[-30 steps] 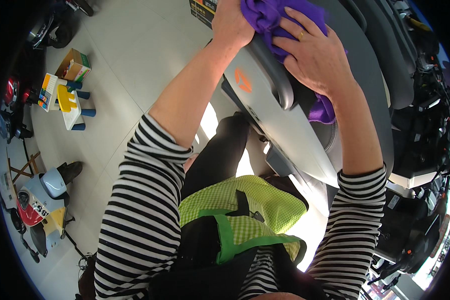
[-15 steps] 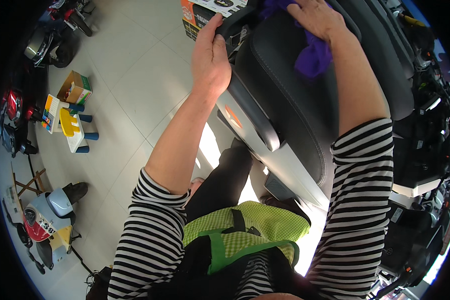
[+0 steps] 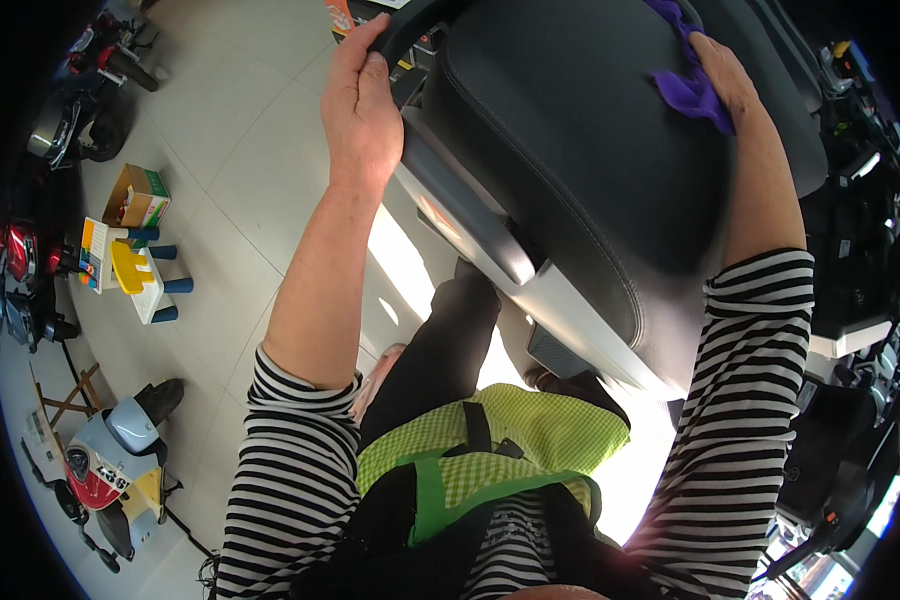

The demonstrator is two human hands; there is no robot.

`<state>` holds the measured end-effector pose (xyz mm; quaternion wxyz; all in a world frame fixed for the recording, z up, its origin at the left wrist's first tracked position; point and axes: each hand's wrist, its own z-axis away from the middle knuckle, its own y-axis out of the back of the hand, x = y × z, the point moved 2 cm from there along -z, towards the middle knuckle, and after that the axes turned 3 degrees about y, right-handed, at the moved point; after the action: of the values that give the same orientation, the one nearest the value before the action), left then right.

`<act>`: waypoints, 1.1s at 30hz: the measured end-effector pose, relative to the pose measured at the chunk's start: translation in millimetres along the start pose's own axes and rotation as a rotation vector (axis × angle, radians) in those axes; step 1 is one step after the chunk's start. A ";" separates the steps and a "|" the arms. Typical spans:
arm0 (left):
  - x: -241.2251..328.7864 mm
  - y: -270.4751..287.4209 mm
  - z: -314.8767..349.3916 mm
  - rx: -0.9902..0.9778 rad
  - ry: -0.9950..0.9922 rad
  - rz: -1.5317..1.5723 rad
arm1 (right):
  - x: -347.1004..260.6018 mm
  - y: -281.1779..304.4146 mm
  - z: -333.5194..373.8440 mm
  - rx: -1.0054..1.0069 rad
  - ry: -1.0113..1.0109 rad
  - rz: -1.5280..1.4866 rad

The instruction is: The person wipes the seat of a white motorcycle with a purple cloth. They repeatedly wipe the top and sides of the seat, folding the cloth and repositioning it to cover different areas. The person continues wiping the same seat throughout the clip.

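A black padded scooter seat (image 3: 570, 130) with stitched edges fills the upper middle. My right hand (image 3: 725, 80) presses a purple cloth (image 3: 692, 95) against the seat's far right side. Its fingers curl over the cloth and are partly hidden. At the seat's upper left, my left hand (image 3: 365, 115) is closed at the black grab rail (image 3: 415, 35), thumb uppermost. The lower fingers are out of sight behind the rail. Below the seat runs the scooter's silver side panel (image 3: 595, 325).
More dark scooters (image 3: 855, 250) stand close along the right. To the left are a small yellow and white chair (image 3: 135, 270), an open carton (image 3: 138, 195) and a pale blue scooter (image 3: 110, 460). A printed box (image 3: 340, 18) lies beyond my left hand. Pale tiles (image 3: 240, 130) cover the floor.
My right hand has moved right and toward me with the purple cloth, from the seat's upper part to its right side. My left hand stays at the rail; the view has shifted slightly.
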<state>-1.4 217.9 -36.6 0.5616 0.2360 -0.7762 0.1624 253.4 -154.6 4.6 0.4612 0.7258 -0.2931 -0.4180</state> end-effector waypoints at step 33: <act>25.0 -91.8 -43.8 -0.301 -0.496 -0.965 | 14.9 64.6 347.8 0.203 -0.713 0.440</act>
<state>77.3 159.3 -0.2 0.4005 0.5128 -0.7036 -0.2857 -47.1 -340.3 -19.6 0.3356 0.4977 -0.6215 -0.5034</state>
